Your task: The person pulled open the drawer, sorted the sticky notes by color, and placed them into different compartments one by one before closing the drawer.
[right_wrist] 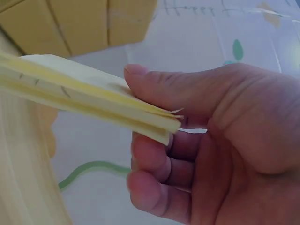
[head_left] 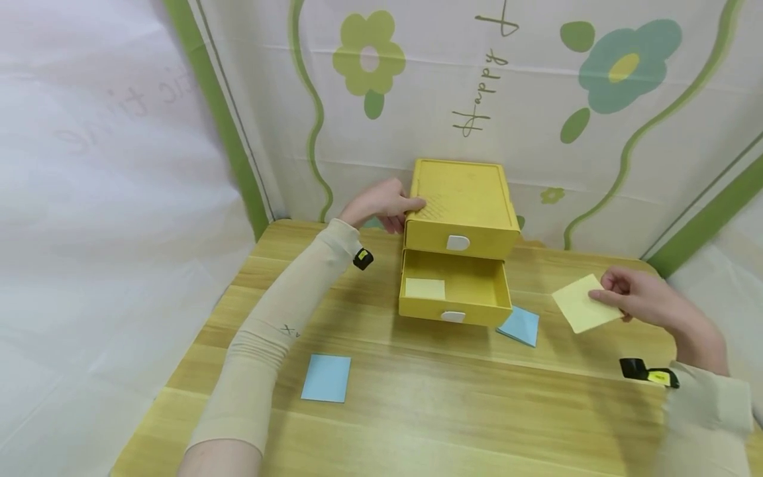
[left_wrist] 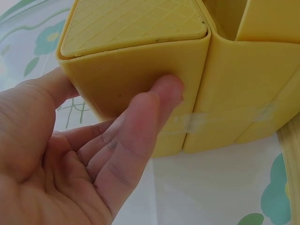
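Note:
A yellow two-drawer box point(head_left: 465, 192) stands at the back of the table. My left hand point(head_left: 387, 202) is at its left side, thumb resting on the top edge. In the left wrist view the fingers point(left_wrist: 131, 136) lie fairly straight beside the side wall. My right hand point(head_left: 644, 298) pinches a pale yellow sticky note pad point(head_left: 587, 305) by one corner, right of the box. Its layered edge point(right_wrist: 93, 98) shows in the right wrist view. The lower drawer point(head_left: 477, 281) is pulled out, with another pale yellow pad point(head_left: 425, 288) inside at left. The upper drawer point(head_left: 432, 237) is closed.
A blue sticky note pad point(head_left: 326, 378) lies on the wooden table point(head_left: 429, 411) at front left. More blue notes point(head_left: 520, 326) lie by the lower drawer's right front corner. A white flowered cloth point(head_left: 429, 86) hangs behind the box.

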`<state>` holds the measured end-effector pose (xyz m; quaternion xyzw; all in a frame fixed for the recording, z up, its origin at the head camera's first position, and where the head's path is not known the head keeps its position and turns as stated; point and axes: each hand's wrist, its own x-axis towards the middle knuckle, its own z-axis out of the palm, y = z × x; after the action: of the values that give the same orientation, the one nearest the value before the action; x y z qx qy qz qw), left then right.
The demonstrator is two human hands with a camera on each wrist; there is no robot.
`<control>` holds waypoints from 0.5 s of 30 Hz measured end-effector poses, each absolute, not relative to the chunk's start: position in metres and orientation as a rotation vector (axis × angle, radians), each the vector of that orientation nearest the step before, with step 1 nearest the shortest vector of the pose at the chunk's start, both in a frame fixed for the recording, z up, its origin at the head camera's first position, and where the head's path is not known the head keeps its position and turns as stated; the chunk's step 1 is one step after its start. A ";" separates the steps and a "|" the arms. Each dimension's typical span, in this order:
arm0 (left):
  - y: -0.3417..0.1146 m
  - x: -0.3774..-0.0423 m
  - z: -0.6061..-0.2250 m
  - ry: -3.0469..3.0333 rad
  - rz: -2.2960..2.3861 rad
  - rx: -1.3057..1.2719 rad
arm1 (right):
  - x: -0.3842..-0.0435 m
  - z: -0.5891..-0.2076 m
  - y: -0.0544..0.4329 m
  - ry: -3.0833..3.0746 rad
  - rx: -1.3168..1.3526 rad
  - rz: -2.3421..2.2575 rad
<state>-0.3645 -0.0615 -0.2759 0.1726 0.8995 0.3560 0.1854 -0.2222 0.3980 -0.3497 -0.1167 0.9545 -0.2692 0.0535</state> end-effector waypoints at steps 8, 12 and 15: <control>-0.062 -0.365 -0.276 2.519 1.015 0.491 | -0.217 -0.329 0.380 3.027 -0.350 -0.841; -0.063 -0.365 -0.275 2.520 1.019 0.486 | -0.216 -0.322 0.368 3.048 -0.358 -0.910; -0.063 -0.364 -0.275 2.522 1.012 0.488 | -0.214 -0.318 0.359 3.066 -0.355 -0.963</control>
<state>-0.3642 -0.0633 -0.2748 0.1735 0.8969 0.3599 0.1894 -0.2137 0.3588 -0.3184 -0.1096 0.9473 -0.2975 -0.0455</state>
